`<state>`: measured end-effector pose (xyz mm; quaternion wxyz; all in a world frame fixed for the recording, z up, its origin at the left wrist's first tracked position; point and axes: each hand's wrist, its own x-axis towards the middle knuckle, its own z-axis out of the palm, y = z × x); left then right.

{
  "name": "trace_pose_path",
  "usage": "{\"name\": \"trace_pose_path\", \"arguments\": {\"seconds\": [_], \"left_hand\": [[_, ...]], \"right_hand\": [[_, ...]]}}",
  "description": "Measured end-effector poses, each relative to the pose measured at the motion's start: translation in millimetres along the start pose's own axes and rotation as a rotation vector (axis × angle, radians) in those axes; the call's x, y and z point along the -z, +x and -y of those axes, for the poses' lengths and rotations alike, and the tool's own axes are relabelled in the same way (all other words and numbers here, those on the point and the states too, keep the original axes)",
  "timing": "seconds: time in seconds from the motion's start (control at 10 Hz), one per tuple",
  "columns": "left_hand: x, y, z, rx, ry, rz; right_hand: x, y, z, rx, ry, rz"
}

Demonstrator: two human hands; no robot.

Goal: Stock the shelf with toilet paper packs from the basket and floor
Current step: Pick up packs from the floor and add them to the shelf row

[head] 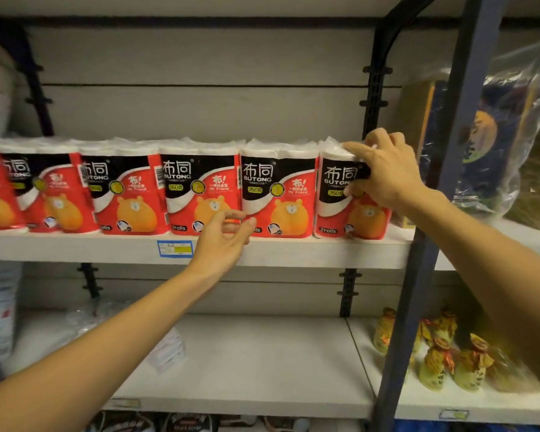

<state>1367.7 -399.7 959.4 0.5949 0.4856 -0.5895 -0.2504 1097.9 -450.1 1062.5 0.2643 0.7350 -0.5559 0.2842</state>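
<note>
Right hand (384,169) grips glossy plastic-wrapped pack (349,194); shelf (293,251) flat.

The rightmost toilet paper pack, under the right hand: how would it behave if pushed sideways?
The rightmost toilet paper pack is probably light and soft, being two wrapped rolls. It would likely slide on the shelf, but, standing tall, might tip.
</note>
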Motion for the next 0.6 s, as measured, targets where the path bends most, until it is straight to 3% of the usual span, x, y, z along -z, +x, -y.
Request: {"name": "trace_pose_path", "arguments": {"seconds": [0.3, 0.4, 0.6], "left_hand": [[49.5, -17.1, 29.4, 0.041, 0.025, -0.037], [70.9, -22.1, 40.7, 0.065, 0.062, -0.033], [117.4, -19.9, 47.6, 0.047, 0.061, -0.025]], "right_hand": [[-24.5, -7.5, 7.8, -0.080, 0.003, -0.119], [-22.2, -8.6, 19.9, -0.133, -0.054, -0.088], [-23.4, -46.5, 68.0, -0.200, -0.063, -0.221]]}}
